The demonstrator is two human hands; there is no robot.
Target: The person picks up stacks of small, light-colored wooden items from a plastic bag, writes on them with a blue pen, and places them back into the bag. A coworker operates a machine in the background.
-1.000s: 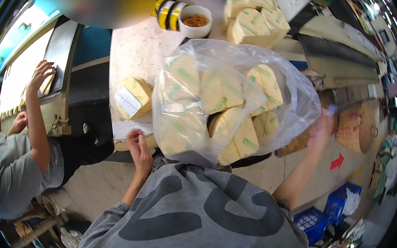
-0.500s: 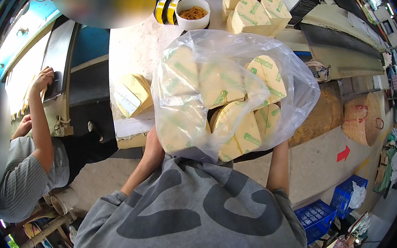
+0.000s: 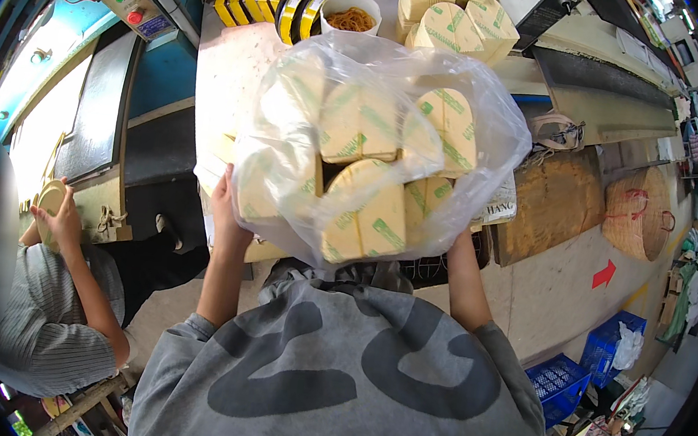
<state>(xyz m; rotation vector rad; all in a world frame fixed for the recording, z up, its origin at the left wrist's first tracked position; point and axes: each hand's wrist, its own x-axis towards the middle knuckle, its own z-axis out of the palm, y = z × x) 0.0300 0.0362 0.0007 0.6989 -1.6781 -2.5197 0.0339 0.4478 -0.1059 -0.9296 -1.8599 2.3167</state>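
Note:
A clear plastic bag (image 3: 502, 123) filled with several stacks of cream, round-ended pieces (image 3: 366, 220) with green print is held in front of my body, above the table's near edge. My left hand (image 3: 229, 210) is closed on the bag's left side, fingers up along the plastic. At the lower right, my right hand (image 3: 458, 245) holds the other side; its fingers are mostly hidden behind the bag. Another small cream stack (image 3: 224, 149) on the table is largely covered by the bag's left edge.
On the table (image 3: 221, 60) stand yellow-and-black tape rolls (image 3: 261, 0), a white tub of rubber bands (image 3: 351, 21) and more cream stacks (image 3: 454, 26). A co-worker (image 3: 59, 307) at left holds a cream stack (image 3: 51, 199). Right are a woven basket (image 3: 640, 215) and blue crates (image 3: 557, 385).
The bag has shifted left and slightly away from me, with both hands moving along. It now covers most of the small stack. The co-worker's hands have come together around a cream stack.

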